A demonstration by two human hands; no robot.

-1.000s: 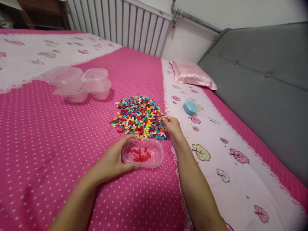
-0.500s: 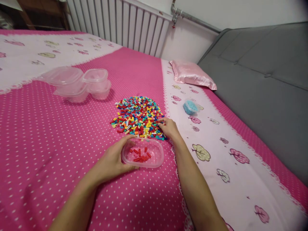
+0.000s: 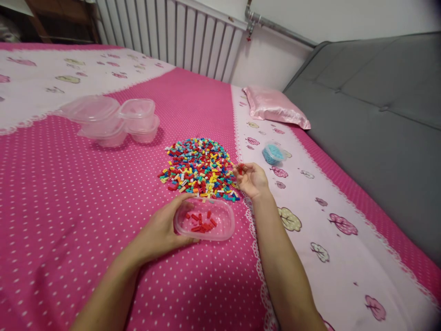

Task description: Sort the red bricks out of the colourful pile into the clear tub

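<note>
My left hand (image 3: 169,224) is closed on the left end of a clear plastic container (image 3: 225,230), thumb at the near side and fingers at the far side. Several red toy bricks (image 3: 203,226) lie on the container's floor. Just beyond it spreads a heap of small mixed-colour toy bricks (image 3: 200,165). At the heap's right edge, my right hand (image 3: 253,179) is raised and turned partly palm up. Between its fingertips is a red toy brick (image 3: 241,168); whether there is more than one I cannot tell.
Clear lidded containers (image 3: 99,115) are stacked at the left on the pink dotted bedspread (image 3: 69,207). A small tub of light blue pieces (image 3: 273,153) sits right of the heap. Farther back lie a pink satin pillow (image 3: 274,108), a grey headboard (image 3: 372,105) and a white radiator (image 3: 175,34).
My right hand has lifted off the heap's right edge, moved slightly right and turned its palm up, now with red showing at the fingertips. My left hand and the container have stayed put.
</note>
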